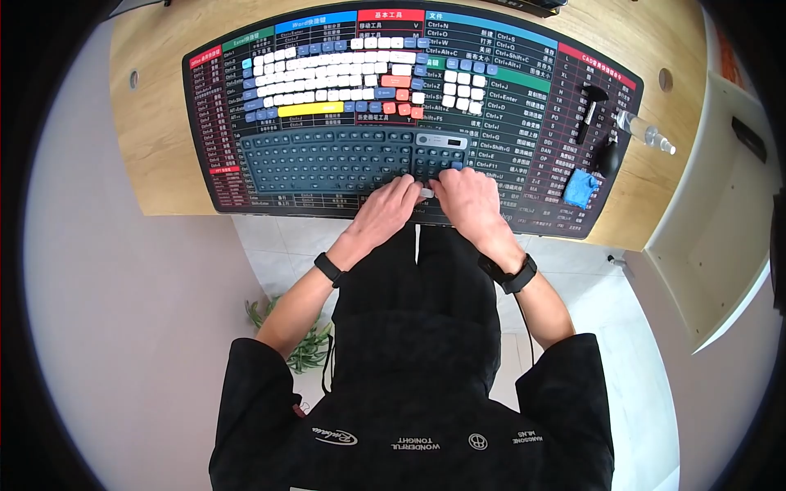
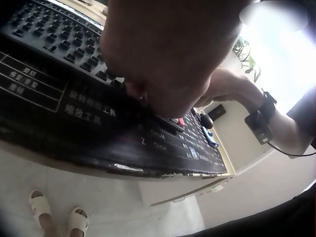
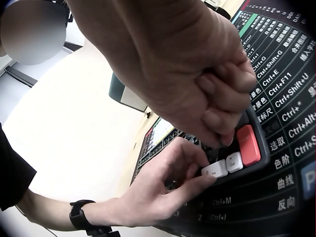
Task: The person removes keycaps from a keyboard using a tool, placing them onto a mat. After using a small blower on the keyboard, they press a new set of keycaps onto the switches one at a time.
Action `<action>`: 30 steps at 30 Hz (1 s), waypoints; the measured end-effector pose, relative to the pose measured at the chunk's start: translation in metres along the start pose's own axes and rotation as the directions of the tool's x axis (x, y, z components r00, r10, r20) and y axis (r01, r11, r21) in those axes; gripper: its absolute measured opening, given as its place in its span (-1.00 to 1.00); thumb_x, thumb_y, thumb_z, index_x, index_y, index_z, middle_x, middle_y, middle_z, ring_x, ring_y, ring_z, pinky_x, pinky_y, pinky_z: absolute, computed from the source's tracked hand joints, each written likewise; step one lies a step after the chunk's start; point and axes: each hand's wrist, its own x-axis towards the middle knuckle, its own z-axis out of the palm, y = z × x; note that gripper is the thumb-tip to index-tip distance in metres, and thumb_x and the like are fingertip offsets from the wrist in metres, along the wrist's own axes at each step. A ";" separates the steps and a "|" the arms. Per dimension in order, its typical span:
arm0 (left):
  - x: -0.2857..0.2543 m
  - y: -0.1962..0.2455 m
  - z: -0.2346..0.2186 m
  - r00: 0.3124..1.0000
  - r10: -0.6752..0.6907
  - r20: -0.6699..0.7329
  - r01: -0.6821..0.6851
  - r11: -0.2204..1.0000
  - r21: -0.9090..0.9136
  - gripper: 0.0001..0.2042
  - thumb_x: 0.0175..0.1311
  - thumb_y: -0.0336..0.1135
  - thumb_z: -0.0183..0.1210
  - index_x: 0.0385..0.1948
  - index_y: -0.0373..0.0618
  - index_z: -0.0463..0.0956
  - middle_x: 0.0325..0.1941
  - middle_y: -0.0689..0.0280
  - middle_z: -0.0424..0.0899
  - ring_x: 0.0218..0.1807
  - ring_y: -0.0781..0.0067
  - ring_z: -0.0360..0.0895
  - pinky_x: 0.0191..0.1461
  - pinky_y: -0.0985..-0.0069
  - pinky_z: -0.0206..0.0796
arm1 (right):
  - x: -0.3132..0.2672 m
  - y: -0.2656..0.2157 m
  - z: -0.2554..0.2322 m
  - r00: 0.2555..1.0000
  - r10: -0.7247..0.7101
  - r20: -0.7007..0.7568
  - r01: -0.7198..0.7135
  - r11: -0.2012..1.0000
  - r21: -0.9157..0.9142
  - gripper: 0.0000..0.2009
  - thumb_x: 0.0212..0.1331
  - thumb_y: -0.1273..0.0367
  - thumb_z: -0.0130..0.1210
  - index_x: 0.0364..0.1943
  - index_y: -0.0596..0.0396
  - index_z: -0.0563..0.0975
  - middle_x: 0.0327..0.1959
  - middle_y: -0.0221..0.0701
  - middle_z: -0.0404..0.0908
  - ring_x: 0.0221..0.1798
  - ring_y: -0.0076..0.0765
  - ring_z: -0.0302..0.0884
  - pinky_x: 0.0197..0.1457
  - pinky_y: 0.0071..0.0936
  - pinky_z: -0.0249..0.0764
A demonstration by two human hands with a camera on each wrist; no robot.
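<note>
In the right wrist view, my left hand grips the left end of a wide white keycap marked 0 Ins between thumb and finger. The keycap lies along the front edge of the dark keyboard. Beside it are a white Del keycap and a tall red keycap. My right hand bends over the number-pad end, its fingers curled and their tips low over the keyboard. I cannot tell whether those fingertips hold anything. Most of the keyboard shows bare switches.
Behind the keyboard lie rows of loose white, blue and red keycaps, with a yellow spacebar. At the right of the desk mat are a black brush, a black bulb blower, a blue cloth and a clear bottle.
</note>
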 end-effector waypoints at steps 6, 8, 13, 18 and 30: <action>0.003 0.003 -0.007 0.999 0.016 -0.036 -0.014 0.999 0.033 -0.84 0.44 -0.33 0.18 -0.25 -0.20 0.42 -0.28 0.23 0.39 -0.26 0.35 0.59 -0.23 0.46 0.58 | 0.002 0.000 0.000 0.997 0.067 0.032 -0.067 0.998 -0.010 -0.71 0.35 0.21 0.19 -0.41 0.12 0.69 -0.48 -0.16 0.71 -0.33 0.01 0.76 -0.26 -0.13 0.66; 0.004 0.002 -0.008 1.000 0.002 -0.030 -0.002 1.000 0.010 -0.84 0.44 -0.33 0.17 -0.25 -0.20 0.42 -0.28 0.23 0.39 -0.26 0.35 0.59 -0.23 0.45 0.58 | 0.003 0.002 0.003 0.997 0.076 0.033 -0.076 0.997 -0.027 -0.71 0.36 0.20 0.19 -0.39 0.13 0.69 -0.47 -0.18 0.71 -0.32 -0.01 0.76 -0.24 -0.13 0.66; 0.006 0.000 -0.009 1.000 -0.011 0.003 0.011 0.997 -0.079 -0.81 0.35 -0.40 0.27 -0.17 -0.31 0.48 -0.21 0.10 0.51 -0.28 0.13 0.65 -0.28 0.31 0.56 | 0.000 0.003 0.005 0.996 -0.038 -0.083 0.034 0.998 -0.050 -0.69 0.36 0.17 0.20 -0.47 0.06 0.64 -0.55 -0.16 0.67 -0.38 0.01 0.73 -0.32 -0.07 0.61; 0.007 0.003 -0.010 1.000 0.005 0.003 -0.005 1.000 -0.030 -0.82 0.40 -0.37 0.21 -0.18 -0.30 0.47 -0.24 0.15 0.46 -0.24 0.22 0.63 -0.23 0.38 0.58 | -0.003 -0.003 0.001 0.997 -0.072 0.009 0.072 0.989 -0.126 -0.82 0.32 0.32 0.17 -0.42 0.05 0.65 -0.49 -0.23 0.71 -0.36 -0.11 0.76 -0.33 -0.21 0.63; 0.006 0.002 -0.007 1.000 -0.021 0.004 0.021 0.998 -0.056 -0.82 0.40 -0.38 0.23 -0.19 -0.31 0.47 -0.22 0.11 0.47 -0.29 0.13 0.63 -0.28 0.30 0.55 | 0.006 0.008 0.005 1.000 -0.030 -0.003 0.030 1.000 0.006 -0.67 0.37 0.16 0.18 -0.48 0.09 0.67 -0.54 -0.15 0.68 -0.41 0.08 0.70 -0.33 -0.06 0.61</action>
